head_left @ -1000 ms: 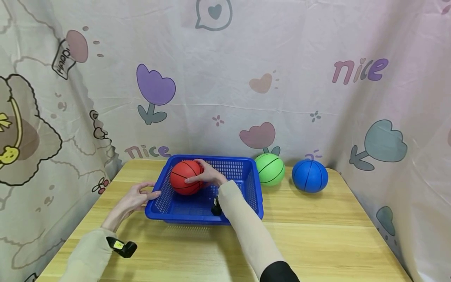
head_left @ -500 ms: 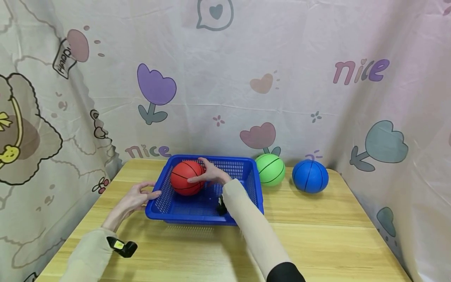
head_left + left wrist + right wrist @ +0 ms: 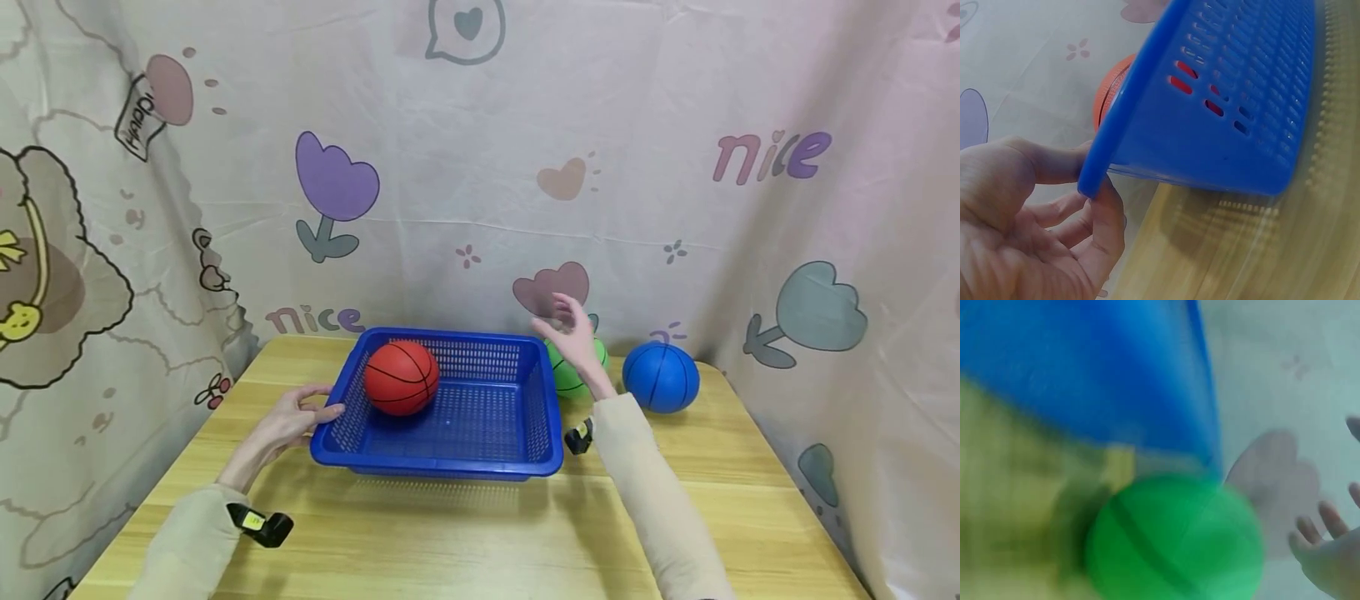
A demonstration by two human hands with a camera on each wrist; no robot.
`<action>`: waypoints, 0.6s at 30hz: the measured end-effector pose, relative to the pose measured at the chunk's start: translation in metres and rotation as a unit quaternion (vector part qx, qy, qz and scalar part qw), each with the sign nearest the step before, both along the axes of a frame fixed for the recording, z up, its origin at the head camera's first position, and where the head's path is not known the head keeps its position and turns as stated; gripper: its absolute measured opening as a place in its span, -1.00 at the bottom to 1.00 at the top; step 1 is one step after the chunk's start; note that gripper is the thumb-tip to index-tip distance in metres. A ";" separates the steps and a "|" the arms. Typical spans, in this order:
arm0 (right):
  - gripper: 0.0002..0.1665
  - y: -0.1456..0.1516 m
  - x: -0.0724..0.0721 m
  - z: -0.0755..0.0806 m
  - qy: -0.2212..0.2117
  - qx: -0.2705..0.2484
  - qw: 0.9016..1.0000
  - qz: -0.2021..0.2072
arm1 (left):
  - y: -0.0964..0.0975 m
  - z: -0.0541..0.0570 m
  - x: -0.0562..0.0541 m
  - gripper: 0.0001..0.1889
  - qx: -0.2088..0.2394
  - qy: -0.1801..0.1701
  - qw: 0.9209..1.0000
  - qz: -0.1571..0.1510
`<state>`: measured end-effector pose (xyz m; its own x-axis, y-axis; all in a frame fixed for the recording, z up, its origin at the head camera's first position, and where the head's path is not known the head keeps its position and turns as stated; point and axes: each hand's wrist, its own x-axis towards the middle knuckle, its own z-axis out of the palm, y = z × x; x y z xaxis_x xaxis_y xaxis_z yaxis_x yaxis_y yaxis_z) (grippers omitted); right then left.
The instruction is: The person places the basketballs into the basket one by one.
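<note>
A blue perforated plastic basket (image 3: 450,462) stands on the wooden table, and a red toy basketball (image 3: 401,377) lies inside it at the left. My left hand (image 3: 288,419) pinches the basket's left rim; in the left wrist view its thumb and fingers lie on either side of the rim (image 3: 1100,150). My right hand (image 3: 573,340) is above the green ball (image 3: 566,379), which sits just right of the basket and is partly hidden by that hand. Its fingers are spread and hold nothing. The right wrist view is blurred, with the green ball (image 3: 1175,540) below the basket (image 3: 1104,369).
A blue ball (image 3: 661,377) rests on the table to the right of the green one. Behind the wooden table (image 3: 480,542) hangs a printed cloth (image 3: 450,167), close to its back edge. More cloth hangs along the left and right sides.
My right hand has let go of the red ball, leaving it in the basket, and has moved right to above the green ball. The left hand stays on the rim.
</note>
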<state>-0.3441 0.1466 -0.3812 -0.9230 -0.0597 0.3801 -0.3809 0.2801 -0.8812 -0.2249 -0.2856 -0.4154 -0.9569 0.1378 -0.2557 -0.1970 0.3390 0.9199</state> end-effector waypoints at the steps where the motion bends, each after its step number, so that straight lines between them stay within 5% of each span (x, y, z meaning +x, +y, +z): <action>1: -0.25 0.011 0.000 -0.004 0.010 -0.005 1.000 -0.025 | 0.000 0.000 -0.001 -0.23 0.000 0.000 1.000 0.000; 5: -0.25 0.040 0.005 -0.023 -0.008 0.019 0.996 -0.090 | -0.001 -0.001 -0.002 -0.23 -0.003 0.000 1.000 -0.001; 11: -0.11 0.050 0.009 -0.044 -0.068 0.097 0.987 -0.108 | -0.001 -0.002 -0.003 -0.23 0.001 -0.002 1.000 -0.003; 18: -0.11 0.050 0.009 -0.055 -0.066 0.117 0.982 -0.134 | 0.000 0.000 -0.002 -0.23 0.005 -0.002 1.000 -0.005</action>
